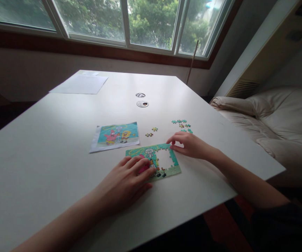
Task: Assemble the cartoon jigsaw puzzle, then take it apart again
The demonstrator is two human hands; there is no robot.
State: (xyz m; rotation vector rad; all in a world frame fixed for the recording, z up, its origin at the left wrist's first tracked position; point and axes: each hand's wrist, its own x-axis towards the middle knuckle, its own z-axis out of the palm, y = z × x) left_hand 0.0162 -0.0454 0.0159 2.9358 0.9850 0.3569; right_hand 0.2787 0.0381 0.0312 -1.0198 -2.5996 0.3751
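Note:
A jigsaw puzzle (175,170) of cartoon figures lies flat near the table's front edge, with a jagged white gap in its right half. My left hand (130,175) rests over the puzzle's left and lower part, fingers stretched out, covering some of the picture. At the puzzle's upper right corner is my right hand (190,143), its thumb and index finger curved and apart, the tips touching or just above the edge. No piece shows between them. Beyond the puzzle lie loose yellowish pieces (149,134). Several teal and yellow pieces (179,121) sit past my right hand.
A printed reference picture (118,134) of the same figures lies left of the puzzle. Two round discs (142,104) are farther back on the white table (48,147). White paper sheets (80,85) lie at the far left corner. A cushioned sofa (284,122) stands at the right.

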